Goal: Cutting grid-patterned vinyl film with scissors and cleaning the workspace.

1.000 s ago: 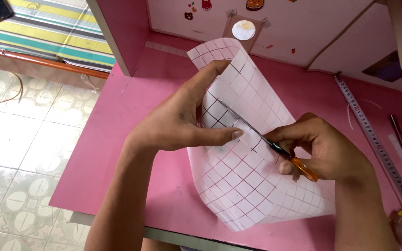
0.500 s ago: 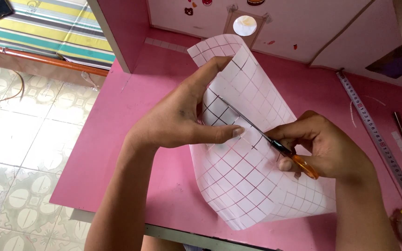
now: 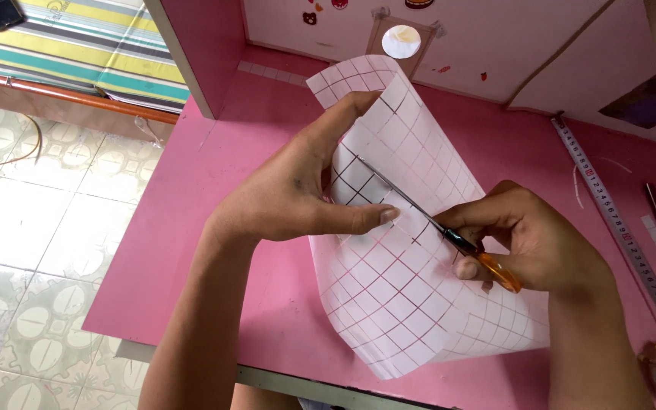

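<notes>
At the centre of the frame the left hand [image 3: 298, 193] grips a curled sheet of white gridded film [image 3: 411, 304], thumb pressed flat on its face and fingers wrapped behind the raised upper edge. The right hand [image 3: 529, 243], at centre right, is closed around orange-handled scissors [image 3: 449, 234], whose blades lie across the sheet, pointing upper left. The film rests on a pink tabletop [image 3: 244, 144]; a steel ruler [image 3: 616, 224] lies at right.

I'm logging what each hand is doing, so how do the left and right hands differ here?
The left hand grips the curled, translucent grid-lined sheet, thumb along its front; the right hand holds orange-handled scissors. The left is spread open around the sheet's edge; the right is curled closed around the handles. Both hover over the pink table.
</notes>
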